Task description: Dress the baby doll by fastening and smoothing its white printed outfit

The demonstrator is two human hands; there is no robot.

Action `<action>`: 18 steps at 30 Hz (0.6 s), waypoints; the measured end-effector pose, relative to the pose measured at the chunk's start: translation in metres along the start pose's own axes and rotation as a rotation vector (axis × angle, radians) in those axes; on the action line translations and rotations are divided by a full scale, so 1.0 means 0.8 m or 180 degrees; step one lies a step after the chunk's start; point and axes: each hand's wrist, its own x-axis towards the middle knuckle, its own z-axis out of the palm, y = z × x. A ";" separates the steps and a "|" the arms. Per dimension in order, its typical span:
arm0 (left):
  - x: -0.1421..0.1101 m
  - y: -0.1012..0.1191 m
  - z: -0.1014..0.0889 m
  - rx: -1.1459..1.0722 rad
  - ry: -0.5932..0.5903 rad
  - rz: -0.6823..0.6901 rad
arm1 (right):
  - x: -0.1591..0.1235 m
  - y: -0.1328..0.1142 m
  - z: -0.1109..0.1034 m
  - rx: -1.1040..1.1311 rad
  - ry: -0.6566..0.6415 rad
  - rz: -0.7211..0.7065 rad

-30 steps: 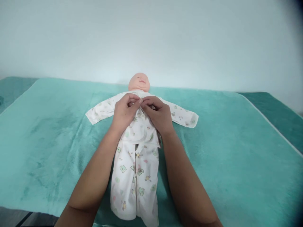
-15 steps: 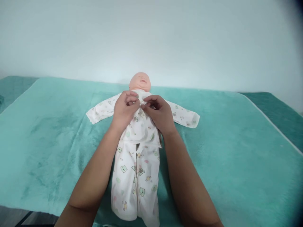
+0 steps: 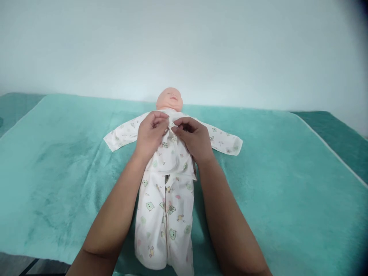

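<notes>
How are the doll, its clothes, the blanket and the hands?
Doll: lying face up.
Shirt: on, sleeves spread; whether fully fastened, unclear.
Pants: laid out below shirt.
Blanket: spread, slightly creased.
Left hand: fingers bent, at shirt front.
Right hand: the same.

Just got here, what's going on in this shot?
A person has both bare hands on a doll lying face up on a green cloth. The left hand and right hand meet at the upper front of its white printed top, fingers close together; whether they grip the fabric is unclear. The sleeves are spread wide, and matching trousers lie below the top.
</notes>
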 end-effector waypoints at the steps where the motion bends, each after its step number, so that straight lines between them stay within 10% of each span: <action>1: 0.000 0.000 0.000 -0.0008 0.0001 -0.0004 | 0.000 0.001 0.000 0.0006 -0.0004 0.0004; 18: 0.005 -0.007 -0.006 -0.0025 -0.0242 -0.0065 | 0.003 0.000 0.007 -0.0206 0.0168 0.0004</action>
